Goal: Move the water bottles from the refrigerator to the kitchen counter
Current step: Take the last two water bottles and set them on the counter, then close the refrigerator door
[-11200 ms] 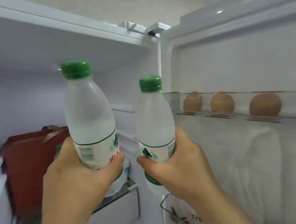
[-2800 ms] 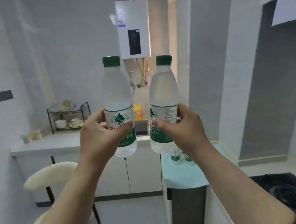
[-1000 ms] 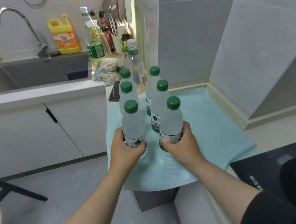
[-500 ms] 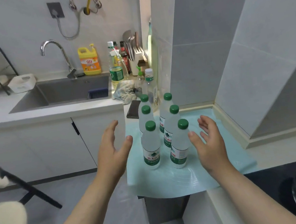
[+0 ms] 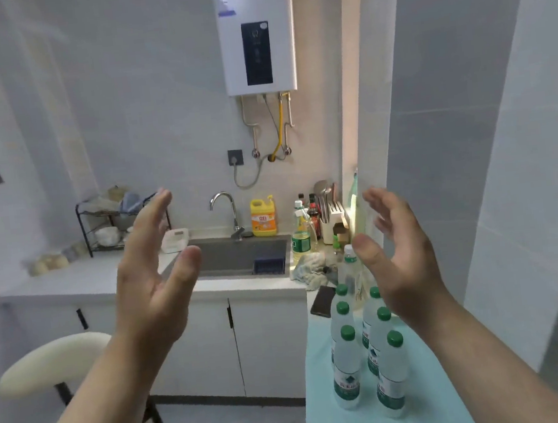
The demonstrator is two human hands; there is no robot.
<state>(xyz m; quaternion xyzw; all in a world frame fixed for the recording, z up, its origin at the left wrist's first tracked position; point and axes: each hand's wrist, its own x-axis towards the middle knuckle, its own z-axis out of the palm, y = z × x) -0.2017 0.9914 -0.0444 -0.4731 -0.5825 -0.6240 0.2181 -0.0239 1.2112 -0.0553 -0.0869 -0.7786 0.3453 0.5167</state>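
Six green-capped water bottles are stood in two rows on the teal mat of the counter. A phone and a rag lie behind them, beside the sink. The left hand and right hand are raised, spread and empty, lifted higher than half a second ago, well above the bottles.

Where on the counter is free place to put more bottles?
The teal mat is bare right of the six green-capped bottles and in front of them. Left of the sink the white counter is bare. Behind the bottles it is crowded.
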